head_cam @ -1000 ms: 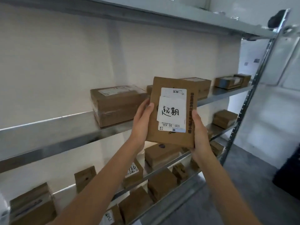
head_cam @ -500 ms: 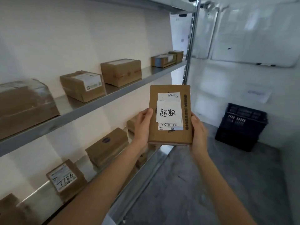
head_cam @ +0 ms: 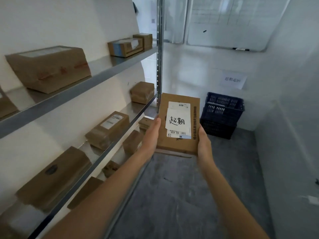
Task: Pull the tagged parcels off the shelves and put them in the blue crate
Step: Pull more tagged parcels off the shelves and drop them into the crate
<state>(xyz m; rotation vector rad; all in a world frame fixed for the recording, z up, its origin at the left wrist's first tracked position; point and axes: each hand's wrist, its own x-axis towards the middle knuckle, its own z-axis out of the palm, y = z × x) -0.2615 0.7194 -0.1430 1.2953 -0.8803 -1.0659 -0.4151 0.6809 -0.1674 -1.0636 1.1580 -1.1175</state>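
1. We hold the tagged parcel (head_cam: 178, 125) in mid-air, clear of the shelves (head_cam: 96, 73), with the blue crate (head_cam: 222, 114) near, ahead on the floor in the corner.
2. Our left hand (head_cam: 151, 135) and right hand (head_cam: 204, 144) clasp its long edges, fingers curled behind; we judge this keeps the tag readable and the flat box steady for carrying.
3. The parcel is a thin brown cardboard box; a white handwritten tag (head_cam: 177, 120) overlies its printed label.
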